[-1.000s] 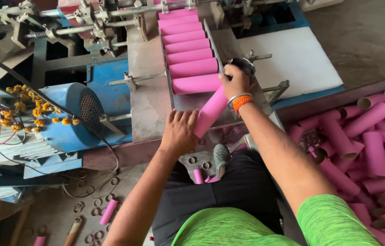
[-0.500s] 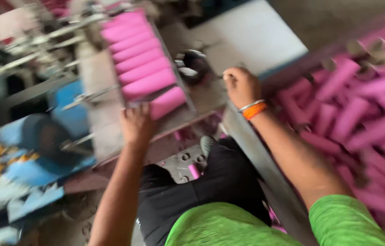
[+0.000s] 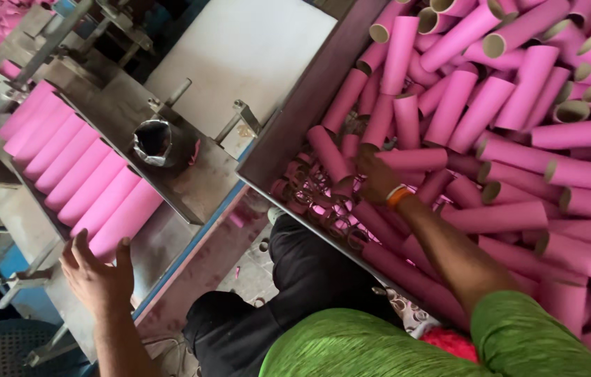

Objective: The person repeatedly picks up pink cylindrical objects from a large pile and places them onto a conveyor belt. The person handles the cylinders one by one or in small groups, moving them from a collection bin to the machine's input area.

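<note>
Workshop bench, pink tube bin alongside.
Right hand seemingly grasping one pink tube; left hand spread, released, beside the tube row. Grasp mid-length.

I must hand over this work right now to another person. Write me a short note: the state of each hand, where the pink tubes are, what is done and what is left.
Left hand: open, fingers spread, resting at the near end of the metal feed tray, just beside the nearest tube in the row of pink tubes.
Right hand: reaching into the bin of loose pink tubes, fingers on one; the grip is not clear.
Done: a row of tubes already lies side by side on the tray.
Left: a big pile of tubes remains in the bin; none is lifted out yet.
</note>
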